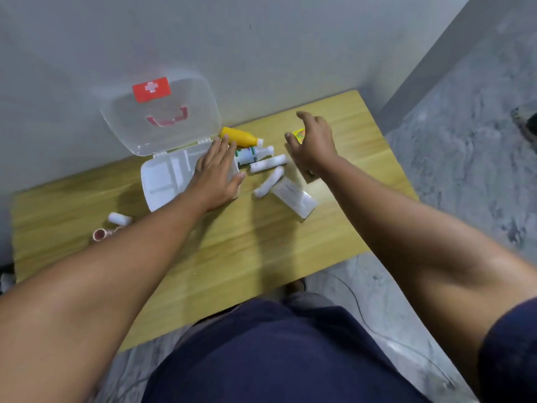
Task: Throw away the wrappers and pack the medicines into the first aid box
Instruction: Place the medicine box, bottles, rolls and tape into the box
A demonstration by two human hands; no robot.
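The white first aid box [162, 181] lies open on the wooden table [220, 251], its clear lid [162, 114] with a red cross label leaning on the wall. My left hand [216, 173] lies flat, fingers spread, over the box's right edge. Beside it are a yellow bottle [241, 137], a green-and-white bottle [252, 154], two white bandage rolls [268, 163] [268, 181] and a flat white packet [295, 196]. My right hand [312, 144] hovers open over a small yellow wrapper [299, 133], fingers curled and holding nothing.
A white roll [119, 219] and a pinkish tape roll [100, 234] lie at the table's left, partly behind my left forearm. The table stands against a grey wall. Grey marbled floor runs to the right, where a dark shoe [527, 123] shows at the frame edge.
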